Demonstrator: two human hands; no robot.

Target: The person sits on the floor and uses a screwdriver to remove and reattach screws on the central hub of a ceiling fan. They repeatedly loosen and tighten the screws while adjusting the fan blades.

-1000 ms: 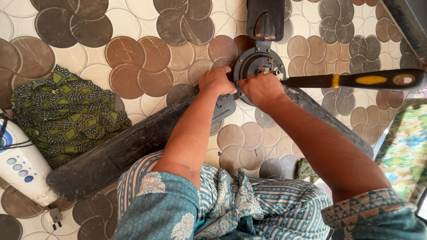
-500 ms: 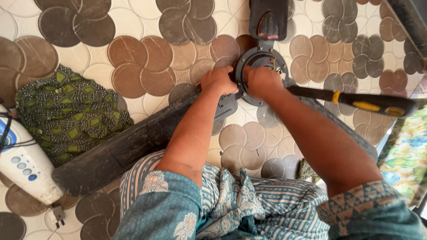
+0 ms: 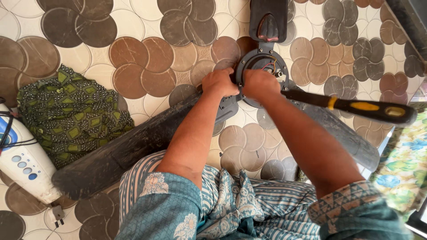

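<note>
Fan hub (image 3: 262,62) | floor, near top edge | left hand (image 3: 220,82) clamps hub rim | right hand (image 3: 260,84) grips hammer (image 3: 356,106), handle swung lower than 1 s ago | levering in progress

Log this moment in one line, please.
left hand: on fan hub | right hand: holding hammer | floor: green cloth

Tiled floor (image 3: 147,26) bears fan (image 3: 262,62), green cloth (image 3: 71,115), white appliance (image 3: 22,160)
</note>
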